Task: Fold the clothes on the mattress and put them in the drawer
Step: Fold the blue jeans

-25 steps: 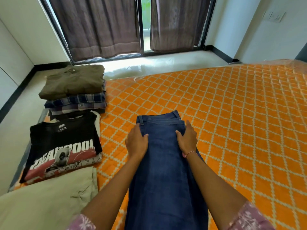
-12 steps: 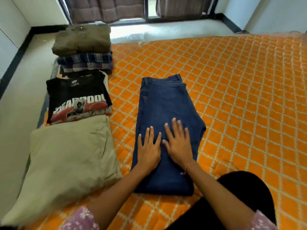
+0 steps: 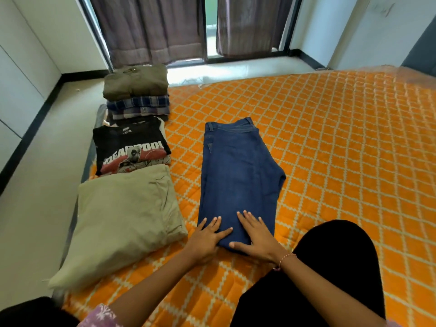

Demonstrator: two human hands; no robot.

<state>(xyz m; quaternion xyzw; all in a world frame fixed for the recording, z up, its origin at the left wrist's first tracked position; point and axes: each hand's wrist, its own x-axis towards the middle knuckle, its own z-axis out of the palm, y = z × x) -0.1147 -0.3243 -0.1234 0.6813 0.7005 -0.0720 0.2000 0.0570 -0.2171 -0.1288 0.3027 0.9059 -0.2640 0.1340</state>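
1. My hands have slid down the jeans [image 3: 238,175] in the last sec: a moment ago they were flat near the waistband, then mid-leg, and now they sit at the near folded edge, closest to me.
2. Meaning for the task, as I judge it: the denim is smoothed along its length and ready for the next fold, prob. near edge up toward the waistband. Nothing has gone in a drawer yet; no drawer is in view.
3. The jeans lie lengthwise on the orange mattress [image 3: 330,142], waistband at the far end.
4. Left of the jeans: a pale green pillow [image 3: 122,220], then a folded black t-shirt [image 3: 129,147], then a stack of folded clothes [image 3: 136,93] farthest away.
5. My left hand [image 3: 207,237] lies flat, fingers straight and spread, partly on the jeans' near left corner, partly on the mattress; it grips nothing.
6. My right hand [image 3: 257,239] presses flat on the near edge, fingers straight, thumb out to the left; it grips nothing either.
7. Both forearms reach fwd from me.
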